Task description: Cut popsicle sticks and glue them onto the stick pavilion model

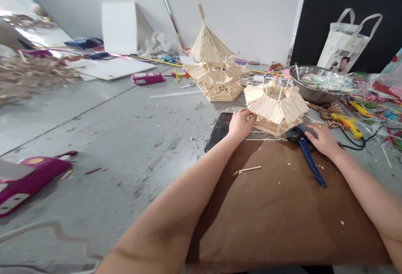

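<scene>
A hexagonal pavilion section [278, 108] built from thin wooden sticks stands at the far edge of the brown board, with upright sticks in its middle. My left hand [241, 123] is closed at its left lower edge, fingers curled against it. My right hand [322, 138] rests to its right with fingers loosely stretched and apart, holding nothing visible. Beside that hand lies a blue-handled cutter [309, 159], its head near the model. Loose sticks [265, 139] lie along the model's front. A dark phone or tablet [218, 131] sits under and beside my left hand.
A taller stick pavilion [216, 60] with a pointed roof stands behind. On the right are a metal bowl [317, 94] with packaged sticks, a yellow glue gun [347, 124] with its cord, and a white bag [344, 48]. Magenta power strips [34, 177] and a stick pile [28, 75] lie left.
</scene>
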Tool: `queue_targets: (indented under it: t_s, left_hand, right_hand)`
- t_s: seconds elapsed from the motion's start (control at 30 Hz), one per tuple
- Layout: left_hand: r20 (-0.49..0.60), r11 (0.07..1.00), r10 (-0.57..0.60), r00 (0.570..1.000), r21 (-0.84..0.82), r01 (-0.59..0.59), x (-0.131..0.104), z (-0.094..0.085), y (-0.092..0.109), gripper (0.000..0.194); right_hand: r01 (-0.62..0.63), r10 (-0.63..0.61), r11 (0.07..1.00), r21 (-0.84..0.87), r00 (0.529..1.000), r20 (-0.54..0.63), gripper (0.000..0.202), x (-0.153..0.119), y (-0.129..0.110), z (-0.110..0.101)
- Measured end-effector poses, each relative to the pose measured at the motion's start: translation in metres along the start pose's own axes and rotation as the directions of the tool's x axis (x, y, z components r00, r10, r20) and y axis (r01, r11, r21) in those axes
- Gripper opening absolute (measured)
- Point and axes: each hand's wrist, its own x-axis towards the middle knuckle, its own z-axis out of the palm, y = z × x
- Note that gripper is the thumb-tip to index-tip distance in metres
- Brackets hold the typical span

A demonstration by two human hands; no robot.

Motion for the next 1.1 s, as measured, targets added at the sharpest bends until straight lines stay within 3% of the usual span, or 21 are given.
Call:
queue_targets:
  t_s: [0.17,0.47,0.9,0.97,1.1]
  left_hand:
    - [-0.027,0.998,-0.063,0.998,-0.011,0.062,0.001,0.005,0.003,0.022]
    - [-0.053,1.000,-0.002,0.999,0.030,0.003,-0.003,0.004,0.002,0.022]
    - [-0.020,0.997,-0.077,0.997,0.001,0.077,-0.005,0.000,0.004,0.022]
    - [0.003,0.995,-0.095,0.995,-0.029,0.095,-0.005,0.000,0.004,0.022]
    - [0.028,0.988,-0.128,0.991,-0.081,0.130,-0.005,0.000,0.003,0.021]
  right_hand:
    - [-0.001,0.001,1.000,-0.001,0.999,0.046,0.034,0.000,-0.002,0.002]
    - [0.045,-0.046,0.999,0.009,0.993,0.109,0.030,0.000,-0.006,0.000]
    - [0.109,-0.111,0.993,0.038,0.991,0.072,0.028,0.001,-0.010,-0.001]
    - [0.079,-0.085,0.994,0.080,0.994,0.071,0.027,0.001,-0.011,0.000]
    - [-0.092,0.083,0.974,0.207,0.995,0.051,0.027,0.008,-0.013,-0.001]
